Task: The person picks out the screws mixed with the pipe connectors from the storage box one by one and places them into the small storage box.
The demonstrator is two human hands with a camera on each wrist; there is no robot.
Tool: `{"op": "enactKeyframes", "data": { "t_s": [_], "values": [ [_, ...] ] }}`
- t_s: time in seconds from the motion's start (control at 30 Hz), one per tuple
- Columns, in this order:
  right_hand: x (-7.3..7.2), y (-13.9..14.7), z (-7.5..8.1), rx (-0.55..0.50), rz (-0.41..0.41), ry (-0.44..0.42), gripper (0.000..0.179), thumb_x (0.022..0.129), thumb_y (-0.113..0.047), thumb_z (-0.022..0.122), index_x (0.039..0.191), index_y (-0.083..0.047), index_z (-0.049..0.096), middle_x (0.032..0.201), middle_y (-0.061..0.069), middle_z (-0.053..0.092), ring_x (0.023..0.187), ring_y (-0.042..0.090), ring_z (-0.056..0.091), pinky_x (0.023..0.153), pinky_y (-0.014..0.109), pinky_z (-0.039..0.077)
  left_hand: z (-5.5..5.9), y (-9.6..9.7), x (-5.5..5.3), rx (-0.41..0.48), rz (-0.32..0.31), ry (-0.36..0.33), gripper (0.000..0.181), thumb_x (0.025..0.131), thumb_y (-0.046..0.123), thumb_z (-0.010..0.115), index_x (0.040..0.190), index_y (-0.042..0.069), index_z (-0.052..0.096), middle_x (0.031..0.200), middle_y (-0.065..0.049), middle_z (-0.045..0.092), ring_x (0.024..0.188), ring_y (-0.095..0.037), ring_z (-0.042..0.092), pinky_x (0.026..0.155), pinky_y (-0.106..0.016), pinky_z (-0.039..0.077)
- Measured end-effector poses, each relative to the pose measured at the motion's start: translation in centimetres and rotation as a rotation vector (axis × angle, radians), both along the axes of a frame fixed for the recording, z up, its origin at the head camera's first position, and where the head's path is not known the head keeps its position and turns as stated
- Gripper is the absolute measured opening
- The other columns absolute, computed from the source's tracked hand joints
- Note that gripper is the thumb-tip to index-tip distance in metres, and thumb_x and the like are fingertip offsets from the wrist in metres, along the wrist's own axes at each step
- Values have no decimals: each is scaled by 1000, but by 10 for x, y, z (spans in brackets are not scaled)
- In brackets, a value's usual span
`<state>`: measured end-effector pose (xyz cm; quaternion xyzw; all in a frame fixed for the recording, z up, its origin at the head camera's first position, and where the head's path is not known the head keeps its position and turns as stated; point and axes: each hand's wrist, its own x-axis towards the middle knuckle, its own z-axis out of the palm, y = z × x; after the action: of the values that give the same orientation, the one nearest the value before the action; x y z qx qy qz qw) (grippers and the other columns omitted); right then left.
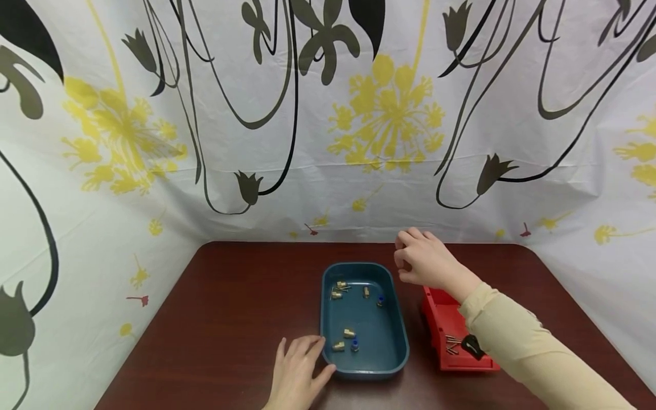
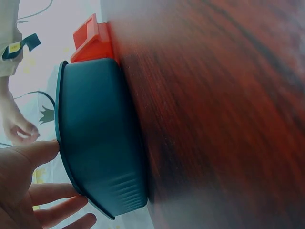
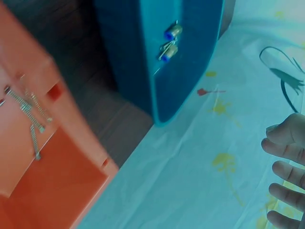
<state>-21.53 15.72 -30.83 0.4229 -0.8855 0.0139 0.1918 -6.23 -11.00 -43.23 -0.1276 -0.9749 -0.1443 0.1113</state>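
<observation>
A blue-green plastic tray (image 1: 379, 336) stands on the table, with several small brass fittings (image 1: 338, 346) and blue-collared fittings (image 1: 355, 345) scattered over its floor. My left hand (image 1: 297, 373) touches the tray's near left rim, thumb and fingertips at the edge. Raised beyond the tray's far right corner, my right hand (image 1: 424, 259) has loosely bent fingers and shows nothing between them. Beneath the right forearm is a red bin (image 1: 448, 313), partly covered by the sleeve. Several screws (image 3: 26, 112) lie inside it, seen in the right wrist view.
The dark red-brown table (image 1: 246, 319) has rounded far corners. Behind it and at the sides hangs a white cloth (image 1: 287, 148) with flower prints. A black wrist strap (image 1: 472, 347) shows on the right sleeve, over the red bin.
</observation>
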Motion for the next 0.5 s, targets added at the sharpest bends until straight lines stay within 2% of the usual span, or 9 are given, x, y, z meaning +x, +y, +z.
{"op": "enactKeyframes", "data": {
  "t_s": [0.2, 0.5],
  "values": [
    [-4, -20, -5, 4, 33, 3, 32, 67, -22, 71, 53, -27, 44, 86, 0, 44, 83, 19, 38, 64, 35, 32, 0, 0, 0, 4, 0, 0, 45, 76, 44, 63, 107, 12, 64, 103, -1, 55, 98, -21, 49, 84, -60, 29],
    [-9, -49, -9, 16, 35, -26, 20, 71, -25, 70, 60, -29, 54, 92, 0, 47, 86, 20, 39, 66, 38, 34, 0, 0, 0, 2, 5, -5, 46, 76, 45, 63, 107, 12, 64, 104, -1, 55, 98, -21, 49, 84, -60, 29]
  ]
}}
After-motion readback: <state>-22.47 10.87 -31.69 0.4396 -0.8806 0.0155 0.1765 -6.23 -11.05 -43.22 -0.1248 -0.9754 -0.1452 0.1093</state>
